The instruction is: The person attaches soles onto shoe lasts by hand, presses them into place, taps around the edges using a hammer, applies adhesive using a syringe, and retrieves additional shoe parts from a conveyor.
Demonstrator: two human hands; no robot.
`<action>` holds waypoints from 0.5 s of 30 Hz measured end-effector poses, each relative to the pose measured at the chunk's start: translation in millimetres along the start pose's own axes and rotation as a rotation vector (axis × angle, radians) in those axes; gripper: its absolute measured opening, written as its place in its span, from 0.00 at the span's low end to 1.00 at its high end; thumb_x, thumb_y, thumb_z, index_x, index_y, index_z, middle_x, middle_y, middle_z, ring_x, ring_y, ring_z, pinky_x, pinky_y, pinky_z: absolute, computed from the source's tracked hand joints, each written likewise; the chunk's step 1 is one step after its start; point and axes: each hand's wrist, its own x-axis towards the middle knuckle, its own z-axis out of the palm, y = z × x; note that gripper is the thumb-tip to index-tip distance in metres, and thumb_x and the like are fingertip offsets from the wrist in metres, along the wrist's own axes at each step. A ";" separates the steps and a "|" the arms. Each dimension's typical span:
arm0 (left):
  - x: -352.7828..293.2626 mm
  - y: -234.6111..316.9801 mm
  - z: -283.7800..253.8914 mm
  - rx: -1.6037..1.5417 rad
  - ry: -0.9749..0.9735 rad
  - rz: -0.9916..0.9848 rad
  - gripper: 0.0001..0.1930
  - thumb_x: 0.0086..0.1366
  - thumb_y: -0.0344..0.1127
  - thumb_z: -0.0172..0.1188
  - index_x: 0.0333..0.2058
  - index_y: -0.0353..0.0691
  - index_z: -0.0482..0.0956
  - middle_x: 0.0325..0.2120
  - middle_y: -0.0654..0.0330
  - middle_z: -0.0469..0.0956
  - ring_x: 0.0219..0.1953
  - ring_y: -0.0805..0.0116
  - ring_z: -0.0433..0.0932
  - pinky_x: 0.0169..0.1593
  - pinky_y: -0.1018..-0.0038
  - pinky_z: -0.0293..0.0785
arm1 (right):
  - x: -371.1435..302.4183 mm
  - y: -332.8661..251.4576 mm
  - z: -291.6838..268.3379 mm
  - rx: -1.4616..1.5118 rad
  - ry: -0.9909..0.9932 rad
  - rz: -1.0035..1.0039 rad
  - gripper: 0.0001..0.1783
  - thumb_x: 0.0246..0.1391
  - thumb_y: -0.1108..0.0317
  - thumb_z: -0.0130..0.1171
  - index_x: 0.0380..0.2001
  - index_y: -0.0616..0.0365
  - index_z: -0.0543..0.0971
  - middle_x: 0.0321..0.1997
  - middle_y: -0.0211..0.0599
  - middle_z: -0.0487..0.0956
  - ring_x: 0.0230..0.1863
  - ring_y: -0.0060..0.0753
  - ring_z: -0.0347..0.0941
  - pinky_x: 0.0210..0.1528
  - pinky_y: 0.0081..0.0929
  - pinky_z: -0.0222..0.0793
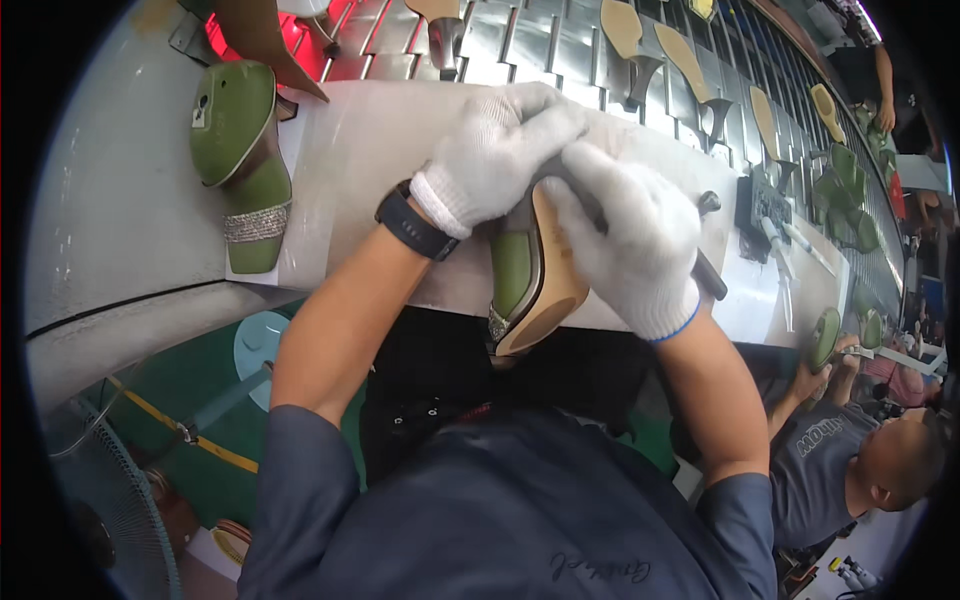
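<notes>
In the middle of the bench, both my gloved hands close around a shoe (pixel 545 285), its tan sole facing right and up. Green upper and a glittery band show along its left side. My left hand (pixel 500 150), in a white knit glove with a black watch at the wrist, grips the far end. My right hand (pixel 635 235), gloved likewise, wraps that end from the right, its thumb along the sole. The fingers hide the shoe's far end. Left of my hands stands another green shoe (pixel 238 150) with a sparkling strap.
A hammer (pixel 708 270) lies beside my right hand, near a black box (pixel 762 208) and white pens (pixel 785 250). Beyond the bench, a slatted metal conveyor (pixel 520 45) carries heeled tan soles (pixel 685 65). A co-worker (pixel 850 460) sits at right. A fan (pixel 110 500) stands lower left.
</notes>
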 end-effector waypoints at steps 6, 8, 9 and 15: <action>1.5 -3.3 1.7 0.060 0.006 0.015 0.14 0.80 0.38 0.62 0.46 0.32 0.88 0.38 0.63 0.87 0.43 0.79 0.81 0.51 0.77 0.77 | -17.3 -7.9 -13.1 0.220 -0.164 0.679 0.16 0.59 0.66 0.78 0.47 0.60 0.85 0.35 0.32 0.86 0.31 0.22 0.79 0.38 0.28 0.78; -1.7 -5.1 1.5 0.033 0.006 0.016 0.14 0.80 0.39 0.61 0.47 0.32 0.88 0.40 0.63 0.87 0.44 0.80 0.81 0.53 0.77 0.78 | -17.8 0.5 -19.7 0.452 -0.293 0.853 0.17 0.60 0.67 0.77 0.48 0.61 0.85 0.36 0.31 0.85 0.33 0.20 0.78 0.39 0.26 0.78; -4.6 -3.4 2.2 0.002 -0.005 0.017 0.15 0.81 0.39 0.61 0.49 0.32 0.88 0.41 0.63 0.88 0.45 0.79 0.81 0.54 0.76 0.78 | -15.7 0.1 -20.4 0.688 -0.415 1.034 0.17 0.61 0.67 0.76 0.50 0.61 0.85 0.37 0.29 0.85 0.34 0.19 0.77 0.40 0.24 0.77; -11.9 -9.6 -8.6 0.040 -0.074 0.063 0.17 0.82 0.42 0.60 0.54 0.34 0.87 0.46 0.63 0.88 0.48 0.77 0.81 0.58 0.75 0.78 | -14.9 3.8 -11.1 0.708 -0.386 1.020 0.22 0.67 0.62 0.72 0.57 0.66 0.84 0.40 0.29 0.84 0.37 0.18 0.76 0.38 0.23 0.75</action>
